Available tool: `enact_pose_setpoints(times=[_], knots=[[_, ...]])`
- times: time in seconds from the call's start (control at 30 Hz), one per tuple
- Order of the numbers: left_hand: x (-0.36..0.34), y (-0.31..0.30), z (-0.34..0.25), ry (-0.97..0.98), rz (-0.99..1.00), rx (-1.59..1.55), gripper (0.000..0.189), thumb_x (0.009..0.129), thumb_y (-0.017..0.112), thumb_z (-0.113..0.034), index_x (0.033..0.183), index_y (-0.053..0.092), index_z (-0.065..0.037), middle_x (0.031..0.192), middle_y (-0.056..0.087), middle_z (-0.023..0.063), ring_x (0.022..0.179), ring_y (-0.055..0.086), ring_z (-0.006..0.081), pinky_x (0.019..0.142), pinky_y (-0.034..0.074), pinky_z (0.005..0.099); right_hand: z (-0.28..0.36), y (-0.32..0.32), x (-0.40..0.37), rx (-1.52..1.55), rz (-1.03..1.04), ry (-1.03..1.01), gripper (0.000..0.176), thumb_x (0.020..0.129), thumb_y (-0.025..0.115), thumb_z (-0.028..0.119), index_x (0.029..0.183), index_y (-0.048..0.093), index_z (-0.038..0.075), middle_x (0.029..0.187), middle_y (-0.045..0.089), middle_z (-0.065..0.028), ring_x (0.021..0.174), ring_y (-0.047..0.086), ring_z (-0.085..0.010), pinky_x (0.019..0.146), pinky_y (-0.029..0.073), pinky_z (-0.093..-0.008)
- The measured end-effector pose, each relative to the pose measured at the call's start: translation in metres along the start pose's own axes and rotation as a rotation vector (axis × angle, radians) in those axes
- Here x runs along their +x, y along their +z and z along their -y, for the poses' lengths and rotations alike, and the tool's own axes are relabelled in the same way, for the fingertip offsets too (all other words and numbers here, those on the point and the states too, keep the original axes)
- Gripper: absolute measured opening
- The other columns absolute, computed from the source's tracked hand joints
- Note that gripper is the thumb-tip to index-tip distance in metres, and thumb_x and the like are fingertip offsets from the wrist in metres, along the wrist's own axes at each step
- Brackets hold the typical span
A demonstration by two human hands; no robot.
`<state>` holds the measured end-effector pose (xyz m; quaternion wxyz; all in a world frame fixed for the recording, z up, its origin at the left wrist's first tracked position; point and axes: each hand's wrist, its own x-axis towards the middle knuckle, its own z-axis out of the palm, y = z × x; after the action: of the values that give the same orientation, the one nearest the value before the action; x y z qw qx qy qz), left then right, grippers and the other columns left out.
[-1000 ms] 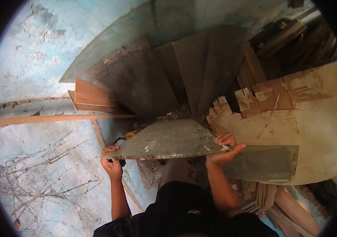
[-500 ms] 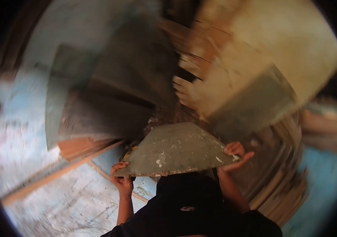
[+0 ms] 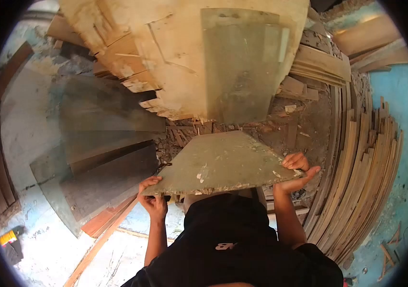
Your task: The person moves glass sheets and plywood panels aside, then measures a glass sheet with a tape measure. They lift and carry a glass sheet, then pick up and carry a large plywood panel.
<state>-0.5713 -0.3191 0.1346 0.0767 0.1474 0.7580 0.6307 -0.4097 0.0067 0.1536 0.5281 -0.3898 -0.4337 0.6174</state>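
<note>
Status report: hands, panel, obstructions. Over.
Left hand, right hand grip grey panel at near corners. Panel held level. Wood scraps, glass sheet ahead.

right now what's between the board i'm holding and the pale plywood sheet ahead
In the head view, a strip of rubble and splintered wood scraps lies between the grey board and the pale plywood sheet.

Two hands: left hand (image 3: 153,203), right hand (image 3: 297,174). One grey panel (image 3: 218,165). One glass pane (image 3: 242,62), one plywood sheet (image 3: 175,57), one yellow tool (image 3: 7,237). Wooden strips (image 3: 357,158): stacked, too many to count.
</note>
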Motion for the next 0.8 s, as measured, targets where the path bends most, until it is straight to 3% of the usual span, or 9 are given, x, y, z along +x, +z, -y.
enact_pose_setpoints(times=[0.13, 0.17, 0.37, 0.43, 0.57, 0.8], knots=[[0.002, 0.105, 0.005, -0.065, 0.038, 0.008, 0.043, 0.095, 0.073, -0.037, 0.105, 0.060, 0.002, 0.106, 0.066, 0.0167, 0.104, 0.064, 0.0252, 0.095, 0.049, 0.0378, -0.005, -0.062, 0.082, -0.002, -0.047, -0.006, 0.076, 0.109, 0.022, 0.060, 0.058, 0.044, 0.008, 0.061, 0.044, -0.0076, 0.059, 0.042, -0.0189, 0.061, 0.036, -0.0309], [0.001, 0.101, 0.011, -0.064, 0.007, -0.002, 0.042, 0.095, 0.073, -0.036, 0.104, 0.060, 0.003, 0.106, 0.066, 0.0171, 0.103, 0.064, 0.0253, 0.095, 0.049, 0.0381, -0.013, -0.057, 0.082, 0.017, -0.029, -0.006, 0.076, 0.109, 0.022, 0.060, 0.058, 0.044, 0.008, 0.061, 0.044, -0.0076, 0.059, 0.042, -0.0189, 0.061, 0.036, -0.0309], [-0.012, 0.209, 0.023, -0.064, 0.047, -0.048, 0.034, 0.093, 0.074, -0.028, 0.102, 0.061, 0.002, 0.105, 0.068, 0.0182, 0.102, 0.065, 0.0254, 0.096, 0.049, 0.0386, -0.016, -0.123, 0.164, -0.073, -0.112, -0.054, 0.075, 0.107, 0.025, 0.063, 0.058, 0.042, 0.009, 0.061, 0.043, -0.0068, 0.058, 0.041, -0.0187, 0.056, 0.034, -0.0307], [-0.002, 0.217, 0.022, -0.061, 0.096, -0.044, 0.031, 0.093, 0.074, -0.024, 0.102, 0.060, 0.003, 0.105, 0.068, 0.0175, 0.102, 0.065, 0.0252, 0.096, 0.049, 0.0385, -0.022, -0.127, 0.173, 0.051, -0.139, -0.051, 0.075, 0.108, 0.024, 0.062, 0.058, 0.043, 0.009, 0.060, 0.043, -0.0066, 0.057, 0.042, -0.0190, 0.056, 0.036, -0.0312], [-0.005, 0.255, 0.026, -0.041, 0.182, -0.041, 0.029, 0.092, 0.073, -0.020, 0.103, 0.061, 0.004, 0.105, 0.068, 0.0175, 0.101, 0.066, 0.0252, 0.096, 0.050, 0.0376, -0.023, -0.168, 0.197, -0.015, -0.188, -0.089, 0.075, 0.107, 0.025, 0.062, 0.058, 0.042, 0.009, 0.060, 0.042, -0.0064, 0.057, 0.042, -0.0193, 0.056, 0.035, -0.0314], [-0.011, 0.302, 0.027, -0.062, 0.177, -0.072, 0.031, 0.097, 0.071, -0.025, 0.107, 0.060, 0.002, 0.108, 0.066, 0.0161, 0.108, 0.063, 0.0258, 0.100, 0.047, 0.0393, -0.026, -0.178, 0.243, 0.020, -0.217, -0.070, 0.074, 0.108, 0.025, 0.061, 0.057, 0.040, 0.009, 0.059, 0.041, -0.0062, 0.057, 0.040, -0.0200, 0.056, 0.035, -0.0322]])
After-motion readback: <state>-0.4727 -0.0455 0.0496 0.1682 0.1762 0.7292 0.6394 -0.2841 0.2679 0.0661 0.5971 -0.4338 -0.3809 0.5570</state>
